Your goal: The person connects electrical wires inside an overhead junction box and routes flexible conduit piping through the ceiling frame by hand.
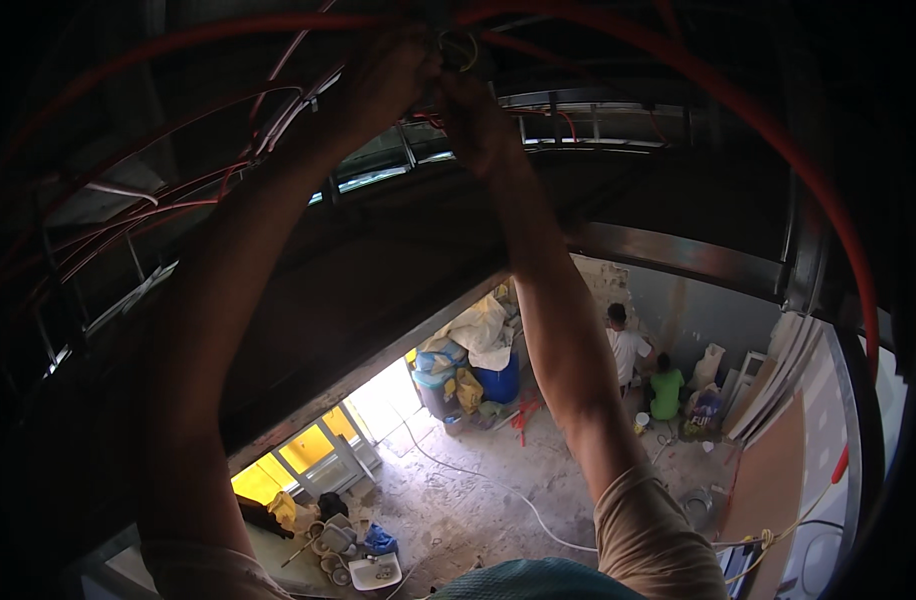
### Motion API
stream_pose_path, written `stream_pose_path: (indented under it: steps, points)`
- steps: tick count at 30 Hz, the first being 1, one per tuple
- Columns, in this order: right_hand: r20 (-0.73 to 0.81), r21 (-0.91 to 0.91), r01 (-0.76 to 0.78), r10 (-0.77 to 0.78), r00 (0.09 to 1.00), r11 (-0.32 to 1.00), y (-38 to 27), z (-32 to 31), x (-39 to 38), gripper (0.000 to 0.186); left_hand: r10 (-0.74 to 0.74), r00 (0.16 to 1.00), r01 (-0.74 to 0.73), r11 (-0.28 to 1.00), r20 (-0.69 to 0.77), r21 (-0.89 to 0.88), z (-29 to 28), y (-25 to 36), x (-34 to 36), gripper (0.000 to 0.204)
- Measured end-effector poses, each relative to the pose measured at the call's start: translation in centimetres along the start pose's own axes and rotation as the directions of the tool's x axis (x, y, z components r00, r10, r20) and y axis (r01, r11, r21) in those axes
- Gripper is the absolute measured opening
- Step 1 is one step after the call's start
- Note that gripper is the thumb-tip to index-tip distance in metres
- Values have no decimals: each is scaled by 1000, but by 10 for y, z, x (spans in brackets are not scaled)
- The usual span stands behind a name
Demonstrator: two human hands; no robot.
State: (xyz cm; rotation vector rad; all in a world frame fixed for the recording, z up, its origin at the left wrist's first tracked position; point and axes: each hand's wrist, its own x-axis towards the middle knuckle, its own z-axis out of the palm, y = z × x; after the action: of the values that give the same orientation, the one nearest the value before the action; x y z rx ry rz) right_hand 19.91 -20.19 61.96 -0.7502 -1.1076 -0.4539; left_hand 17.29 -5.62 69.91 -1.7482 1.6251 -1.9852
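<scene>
Both my arms reach up into a dark ceiling space. At the top, my left hand (396,72) is closed, its fingertips meeting those of my right hand (470,108). My right hand is pinched closed beside a thin yellowish wire (472,52), which curls in a small loop right above its fingertips. Shadow hides what sits between the left fingers. Thick red flexible conduits (718,75) arch past on both sides of my hands. A dark patch just above the fingers cannot be made out.
Several thinner red conduits (168,205) hang at left among metal ceiling hangers. A metal beam (678,255) crosses at right. Far below, two people (628,345) are by a wall, near leaning boards (778,375). Bagged material, a blue drum (498,380) and a cable (498,485) are on the floor.
</scene>
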Motion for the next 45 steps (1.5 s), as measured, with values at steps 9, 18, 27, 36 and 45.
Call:
stream_pose_path:
  steps: [9, 18, 27, 36, 45]
  points:
    - [-209, 279, 69, -10, 978, 958, 9, -12, -2, 21, -63, 998, 64, 997, 30, -31, 1, 11, -2, 12]
    - [41, 376, -102, 94, 995, 921, 3, -12, -3, 12, -95, 994, 104, 962, 49, -251, 4, 1, -8, 22]
    - [-150, -499, 382, -512, 846, 778, 1, -3, -28, 23, -271, 953, 299, 907, 133, -297, 3, 12, -4, 17]
    - [356, -932, 318, -608, 709, -175, -37, 17, -21, 25, -113, 975, 132, 987, 191, -88, 8, -9, 1, 18]
    - [571, -820, 351, -606, 554, -452, -31, 31, -24, 19, -24, 991, 45, 986, 128, -163, -6, 8, 6, 15]
